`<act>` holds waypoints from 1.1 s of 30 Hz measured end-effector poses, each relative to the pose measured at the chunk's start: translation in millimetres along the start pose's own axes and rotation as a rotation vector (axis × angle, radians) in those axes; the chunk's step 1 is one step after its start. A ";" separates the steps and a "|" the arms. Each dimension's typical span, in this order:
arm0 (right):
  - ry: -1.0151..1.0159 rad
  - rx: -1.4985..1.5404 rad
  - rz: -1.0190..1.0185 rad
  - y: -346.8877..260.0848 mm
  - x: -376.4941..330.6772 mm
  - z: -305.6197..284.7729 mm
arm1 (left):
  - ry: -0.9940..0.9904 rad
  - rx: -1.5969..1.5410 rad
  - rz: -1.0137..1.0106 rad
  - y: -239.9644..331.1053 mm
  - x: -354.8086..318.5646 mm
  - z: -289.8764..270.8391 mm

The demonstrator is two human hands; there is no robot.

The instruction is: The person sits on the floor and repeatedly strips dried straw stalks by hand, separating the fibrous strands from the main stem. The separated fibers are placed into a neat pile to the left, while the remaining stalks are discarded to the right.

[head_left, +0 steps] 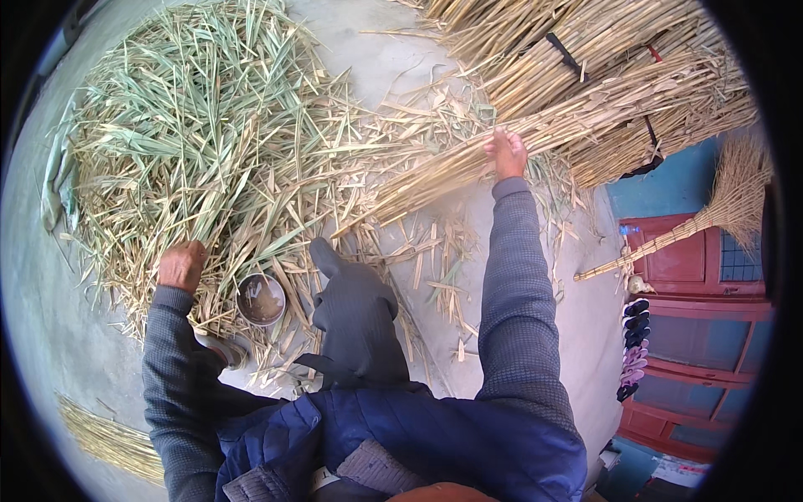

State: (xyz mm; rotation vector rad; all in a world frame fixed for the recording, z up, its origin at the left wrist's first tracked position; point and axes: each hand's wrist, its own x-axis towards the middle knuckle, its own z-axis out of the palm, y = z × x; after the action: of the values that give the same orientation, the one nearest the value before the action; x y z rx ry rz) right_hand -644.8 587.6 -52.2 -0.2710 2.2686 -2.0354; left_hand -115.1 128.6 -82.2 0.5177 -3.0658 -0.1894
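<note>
Reed stalks (435,182) slant toward two o'clock; right hand (507,155) at them, fingers part-bent, pinch unclear. Left hand (181,266), nine o'clock, curled at leaf heap (209,125), grip hidden. Probably stripping; next move calls for steadied stalks.

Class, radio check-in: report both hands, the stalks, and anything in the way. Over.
Left hand curled at leaf pile, grip unclear. Right hand at stalks, grip unclear. Stalks slant toward upper right. Bowl near left hand, not blocking stalks.
</note>
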 end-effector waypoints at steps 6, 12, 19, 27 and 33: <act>-0.261 0.086 0.118 -62.1 -34.5 76.0 | 0.125 -0.060 0.007 14.5 8.7 -27.9; -0.468 0.121 0.138 -100.8 -111.4 187.4 | 0.164 -0.300 -0.004 4.0 5.9 -54.4; -0.561 0.284 0.024 -146.3 -191.0 281.9 | 0.068 -0.456 -0.114 -44.8 -20.2 -64.9; -0.533 0.325 -0.024 -175.3 -211.9 313.5 | 0.110 -1.238 -0.313 -100.4 -58.0 -82.3; -0.570 0.358 -0.089 -179.9 -213.1 323.9 | 0.228 -1.317 -0.358 -111.3 -72.7 -88.8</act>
State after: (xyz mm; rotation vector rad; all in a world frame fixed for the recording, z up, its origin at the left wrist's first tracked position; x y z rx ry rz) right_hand -364.2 292.4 77.5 -0.8091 1.5572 -2.0166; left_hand -6.1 37.9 -8.3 0.8056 -1.9302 -1.7541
